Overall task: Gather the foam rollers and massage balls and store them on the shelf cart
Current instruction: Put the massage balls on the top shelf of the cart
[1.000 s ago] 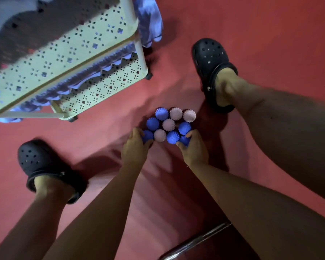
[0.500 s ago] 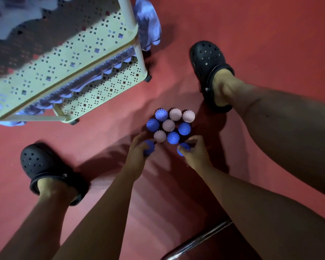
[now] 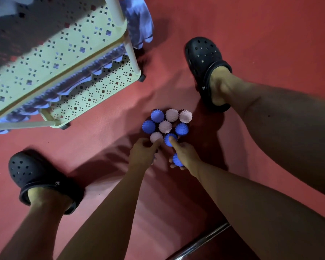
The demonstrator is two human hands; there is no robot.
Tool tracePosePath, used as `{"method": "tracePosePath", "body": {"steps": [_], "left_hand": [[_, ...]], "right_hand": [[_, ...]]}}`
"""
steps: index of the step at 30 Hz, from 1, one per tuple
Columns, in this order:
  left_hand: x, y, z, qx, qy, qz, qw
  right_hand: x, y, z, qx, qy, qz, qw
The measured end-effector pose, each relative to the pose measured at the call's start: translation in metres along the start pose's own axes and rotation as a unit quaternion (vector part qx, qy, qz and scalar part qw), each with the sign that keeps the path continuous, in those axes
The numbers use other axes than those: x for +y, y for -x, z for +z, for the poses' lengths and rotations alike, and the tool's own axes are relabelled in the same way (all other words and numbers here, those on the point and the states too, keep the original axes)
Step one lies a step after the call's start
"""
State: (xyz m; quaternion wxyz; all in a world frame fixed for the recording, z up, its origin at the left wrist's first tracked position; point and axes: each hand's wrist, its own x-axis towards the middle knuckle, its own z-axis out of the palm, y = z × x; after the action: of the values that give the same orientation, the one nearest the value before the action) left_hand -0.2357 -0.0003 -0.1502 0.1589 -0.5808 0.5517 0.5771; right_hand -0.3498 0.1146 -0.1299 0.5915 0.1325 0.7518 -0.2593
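Spiky balls (image 3: pixel 165 126) on red floor (image 3: pixel 251 25)

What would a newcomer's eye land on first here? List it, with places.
First, the cluster of spiky massage balls, blue and pale pink, on the red floor at centre. Both hands reach into it: the left hand touches a pale ball, while the right hand holds a blue ball and points a finger at another. Next come the cream perforated shelf cart at upper left and the black clogs either side.

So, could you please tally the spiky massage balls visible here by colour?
Blue spiky massage balls: 5, one of them held in the right hand
Pink spiky massage balls: 4
Total: 9 visible
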Motion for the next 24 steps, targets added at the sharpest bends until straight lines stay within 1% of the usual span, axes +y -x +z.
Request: {"method": "tracePosePath", "body": {"steps": [3, 5, 9, 11, 13, 16, 18, 21, 24], "left_hand": [[0.002, -0.005, 0.006, 0.027, 0.036, -0.026, 0.999], [0.002, -0.008, 0.010, 0.043, 0.041, -0.035, 0.998], [0.000, -0.004, 0.011, 0.037, 0.080, -0.030, 0.996], [-0.002, 0.008, 0.005, 0.026, 0.104, -0.023, 0.994], [0.002, 0.030, -0.004, 0.011, 0.135, -0.007, 0.991], [0.018, 0.077, -0.025, -0.003, 0.221, -0.017, 0.975], [0.030, 0.112, -0.041, -0.021, 0.275, -0.041, 0.960], [0.051, 0.170, -0.068, -0.048, 0.351, -0.042, 0.934], [0.076, 0.226, -0.098, -0.052, 0.381, -0.012, 0.923]], "right_hand": [[-0.006, -0.003, 0.005, 0.002, -0.012, 0.020, 1.000], [-0.007, -0.004, 0.007, 0.004, -0.026, 0.020, 0.999], [-0.002, -0.001, 0.009, -0.009, -0.050, 0.003, 0.999], [0.003, 0.009, 0.008, -0.041, -0.040, -0.009, 0.998], [0.004, 0.027, 0.008, -0.080, -0.054, -0.004, 0.995], [-0.003, 0.066, 0.008, -0.118, -0.138, 0.012, 0.983], [-0.010, 0.098, 0.007, -0.146, -0.178, -0.012, 0.973], [-0.027, 0.155, 0.002, -0.191, -0.243, -0.080, 0.948], [-0.054, 0.220, -0.005, -0.223, -0.218, -0.134, 0.940]]}}
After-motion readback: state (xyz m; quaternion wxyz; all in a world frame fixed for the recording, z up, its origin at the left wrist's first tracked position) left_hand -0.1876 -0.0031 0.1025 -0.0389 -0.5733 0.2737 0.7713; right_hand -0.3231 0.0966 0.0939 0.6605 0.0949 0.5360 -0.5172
